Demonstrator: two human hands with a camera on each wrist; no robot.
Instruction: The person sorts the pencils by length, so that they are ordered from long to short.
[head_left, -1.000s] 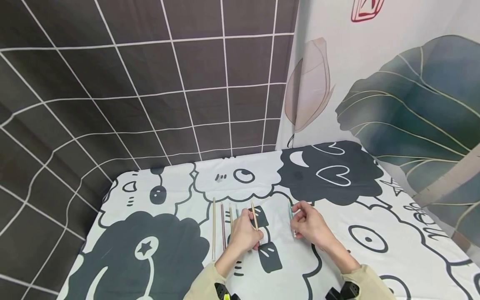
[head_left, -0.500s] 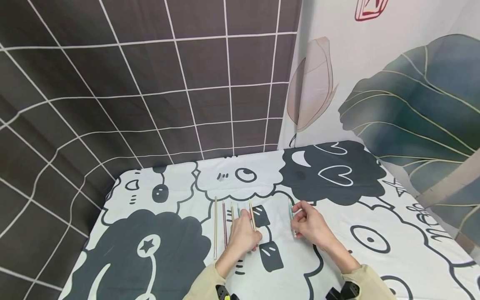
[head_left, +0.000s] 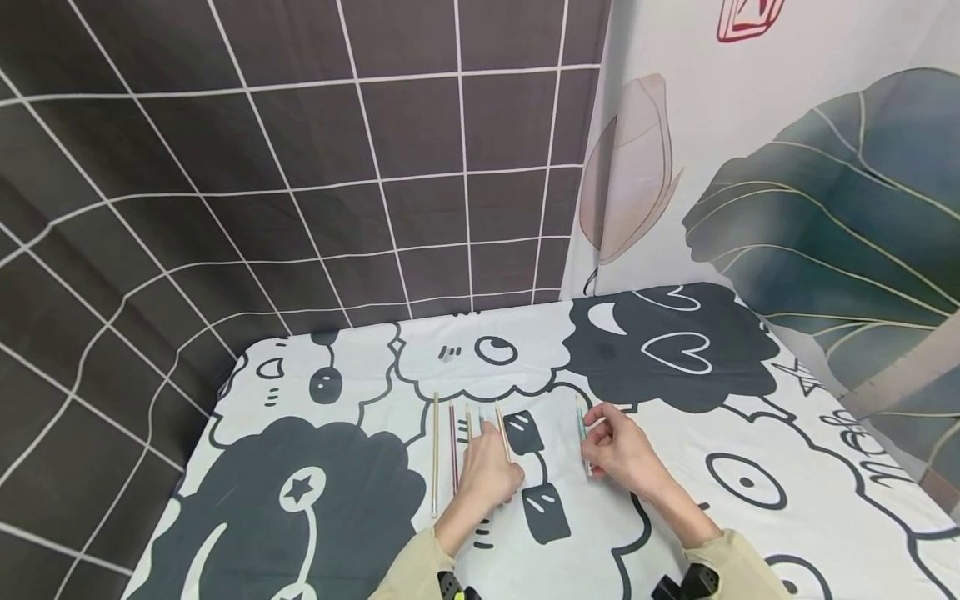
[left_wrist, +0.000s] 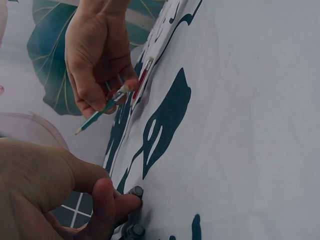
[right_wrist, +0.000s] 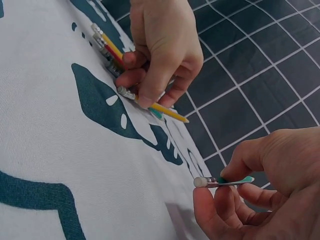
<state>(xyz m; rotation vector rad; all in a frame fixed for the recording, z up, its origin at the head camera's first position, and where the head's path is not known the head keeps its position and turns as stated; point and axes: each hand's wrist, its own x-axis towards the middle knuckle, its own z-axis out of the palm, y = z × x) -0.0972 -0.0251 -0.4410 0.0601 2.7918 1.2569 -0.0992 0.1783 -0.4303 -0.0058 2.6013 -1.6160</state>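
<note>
My left hand (head_left: 491,467) pinches a yellow pencil (right_wrist: 172,114) near its eraser end, low over the cloth, with the tip pointing away from me. Just left of it, a row of pencils lies roughly parallel: a long yellow pencil (head_left: 436,454), a red pencil (head_left: 453,442) and more, partly hidden by that hand. A teal pencil tip (right_wrist: 156,114) peeks out beneath it. To the right, my right hand (head_left: 618,450) holds a green pencil (left_wrist: 95,117) between thumb and fingers. A second red pencil (left_wrist: 143,80) shows behind those fingers; whether it is held, I cannot tell.
A white cloth (head_left: 600,533) with dark cartoon prints covers the table. Behind it hangs a dark grid curtain (head_left: 337,167), and at the right a leaf-patterned drape (head_left: 825,208).
My left hand has brought the yellow pencil slightly leftward, closer to the row. The right hand stays put with its green pencil. The head view has shifted a little.
</note>
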